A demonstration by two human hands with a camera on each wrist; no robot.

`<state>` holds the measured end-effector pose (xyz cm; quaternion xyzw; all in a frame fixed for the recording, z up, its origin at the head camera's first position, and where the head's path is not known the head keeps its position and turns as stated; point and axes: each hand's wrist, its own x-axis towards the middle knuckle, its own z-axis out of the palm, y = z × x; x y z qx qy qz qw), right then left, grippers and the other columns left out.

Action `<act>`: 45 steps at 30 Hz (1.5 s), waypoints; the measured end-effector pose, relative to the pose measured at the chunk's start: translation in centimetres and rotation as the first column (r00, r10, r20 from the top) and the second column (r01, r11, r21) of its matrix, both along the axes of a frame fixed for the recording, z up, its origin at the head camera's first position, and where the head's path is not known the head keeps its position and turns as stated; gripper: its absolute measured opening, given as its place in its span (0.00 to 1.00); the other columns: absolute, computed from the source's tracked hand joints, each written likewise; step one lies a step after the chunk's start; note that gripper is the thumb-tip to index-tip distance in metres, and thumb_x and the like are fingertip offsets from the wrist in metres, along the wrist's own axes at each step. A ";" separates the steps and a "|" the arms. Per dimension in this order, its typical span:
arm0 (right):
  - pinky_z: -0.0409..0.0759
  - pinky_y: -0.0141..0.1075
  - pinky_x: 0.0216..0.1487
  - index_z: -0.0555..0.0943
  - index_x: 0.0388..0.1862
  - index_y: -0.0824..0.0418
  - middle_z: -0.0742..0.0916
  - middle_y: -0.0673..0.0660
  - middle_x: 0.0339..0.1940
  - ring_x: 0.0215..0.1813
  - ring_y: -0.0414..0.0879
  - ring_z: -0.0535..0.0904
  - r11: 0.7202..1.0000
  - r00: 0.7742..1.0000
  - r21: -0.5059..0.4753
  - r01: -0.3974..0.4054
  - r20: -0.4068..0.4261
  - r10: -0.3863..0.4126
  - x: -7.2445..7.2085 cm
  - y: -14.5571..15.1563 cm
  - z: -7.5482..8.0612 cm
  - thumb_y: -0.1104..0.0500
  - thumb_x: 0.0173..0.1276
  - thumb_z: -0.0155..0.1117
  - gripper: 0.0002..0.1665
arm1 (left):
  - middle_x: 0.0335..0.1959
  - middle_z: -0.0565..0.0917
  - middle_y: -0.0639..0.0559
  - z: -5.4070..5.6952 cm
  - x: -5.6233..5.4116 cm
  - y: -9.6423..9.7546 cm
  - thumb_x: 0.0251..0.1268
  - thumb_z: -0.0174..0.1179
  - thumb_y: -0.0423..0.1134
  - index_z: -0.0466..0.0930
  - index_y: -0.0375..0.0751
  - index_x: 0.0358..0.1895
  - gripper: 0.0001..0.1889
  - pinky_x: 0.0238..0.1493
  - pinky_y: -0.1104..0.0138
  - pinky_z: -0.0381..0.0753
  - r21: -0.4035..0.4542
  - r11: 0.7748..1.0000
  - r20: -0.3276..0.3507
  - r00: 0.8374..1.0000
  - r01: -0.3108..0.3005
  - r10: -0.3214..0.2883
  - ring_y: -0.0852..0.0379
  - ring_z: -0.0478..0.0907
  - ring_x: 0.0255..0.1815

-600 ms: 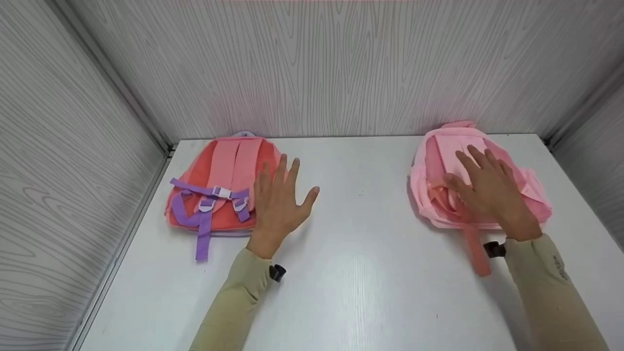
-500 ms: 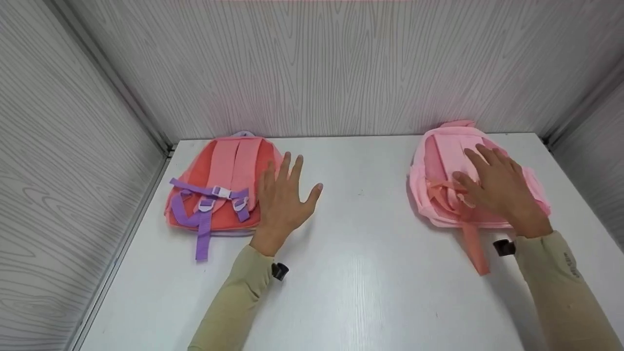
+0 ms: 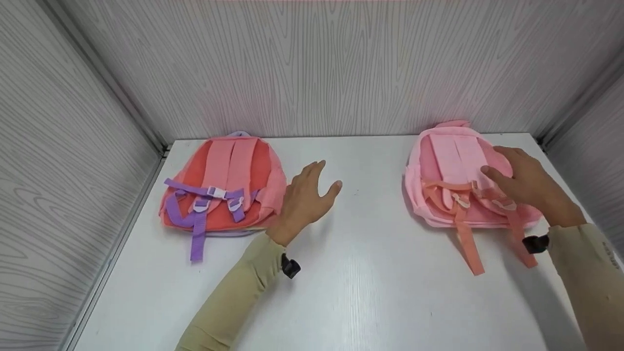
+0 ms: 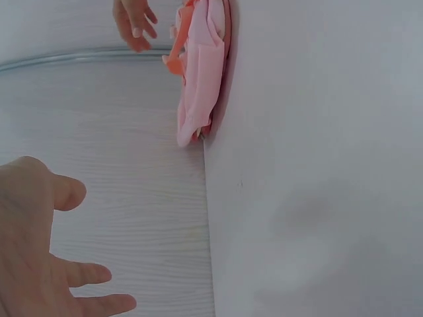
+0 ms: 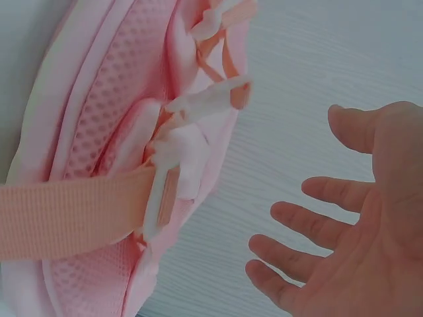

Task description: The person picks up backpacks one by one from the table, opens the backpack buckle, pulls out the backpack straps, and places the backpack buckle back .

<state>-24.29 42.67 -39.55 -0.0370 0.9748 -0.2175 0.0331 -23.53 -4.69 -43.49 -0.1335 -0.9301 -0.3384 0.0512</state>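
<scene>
A coral backpack (image 3: 265,165) with purple straps and white buckles lies on the left of the white table, strap side up. My left hand (image 3: 307,200) is just right of it, fingers loosely extended and thumb apart, holding nothing. On the right lies a light pink backpack (image 3: 446,156) with orange straps (image 3: 468,243), also strap side up. Above its right side my right hand (image 3: 531,180) hovers with fingers spread. The right wrist view shows a gap between my right hand (image 5: 344,231) and the pink backpack's mesh back (image 5: 125,86) and white buckles.
The white table (image 3: 360,292) meets a grey wood-grain panel (image 3: 312,68) at the back. Side panels stand at the left (image 3: 63,195) and right (image 3: 590,122). Both backpacks lie near the back edge, with a stretch of table between them.
My right hand has moved right, uncovering more of the pink backpack's straps and buckles. My left hand has shifted right, off the coral backpack's edge, and turned slightly. Both backpacks stay in place.
</scene>
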 end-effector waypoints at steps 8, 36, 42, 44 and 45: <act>0.59 0.80 0.70 0.56 0.83 0.74 0.63 0.83 0.79 0.77 0.81 0.59 1.000 0.999 -0.019 0.011 -0.045 -0.012 -0.2 2.6 -0.3 0.41 0.83 0.57 0.48 | 0.81 0.69 0.45 0.4 -1.3 2.7 0.78 0.54 0.61 0.65 0.44 0.82 0.37 0.77 0.46 0.69 0.048 0.998 0.124 0.991 0.039 -0.045 0.42 0.69 0.79; 0.70 0.77 0.64 0.54 0.78 0.82 0.65 0.87 0.74 0.68 0.84 0.66 0.997 0.997 -0.018 0.075 0.034 -0.074 0.0 7.9 -3.0 0.43 0.87 0.48 0.45 | 0.77 0.75 0.46 -1.5 -2.9 12.6 0.76 0.58 0.57 0.68 0.43 0.81 0.36 0.76 0.55 0.73 0.195 0.979 0.277 0.955 0.055 -0.109 0.49 0.71 0.79; 0.70 0.77 0.63 0.53 0.79 0.83 0.63 0.88 0.74 0.67 0.85 0.66 0.991 0.995 -0.088 0.101 0.033 -0.098 0.8 8.5 -4.5 0.44 0.87 0.46 0.45 | 0.74 0.79 0.46 -3.1 -2.5 14.6 0.76 0.58 0.57 0.71 0.43 0.78 0.34 0.72 0.54 0.77 0.290 0.957 0.308 0.945 0.019 -0.112 0.49 0.75 0.75; 0.69 0.78 0.65 0.51 0.79 0.83 0.61 0.88 0.75 0.69 0.85 0.64 0.988 0.993 -0.110 0.112 0.056 -0.107 1.1 8.7 -4.9 0.42 0.86 0.47 0.48 | 0.73 0.79 0.46 -3.5 -2.1 15.2 0.76 0.58 0.57 0.71 0.43 0.78 0.34 0.72 0.55 0.77 0.309 0.951 0.319 0.941 0.010 -0.113 0.49 0.75 0.75; 0.68 0.77 0.65 0.51 0.79 0.84 0.61 0.88 0.76 0.70 0.85 0.64 0.987 0.992 -0.110 0.117 0.063 -0.110 1.2 8.8 -5.0 0.41 0.86 0.47 0.49 | 0.73 0.78 0.46 -3.6 -1.9 15.5 0.76 0.59 0.57 0.71 0.42 0.78 0.34 0.72 0.55 0.77 0.316 0.949 0.323 0.940 0.008 -0.115 0.50 0.75 0.74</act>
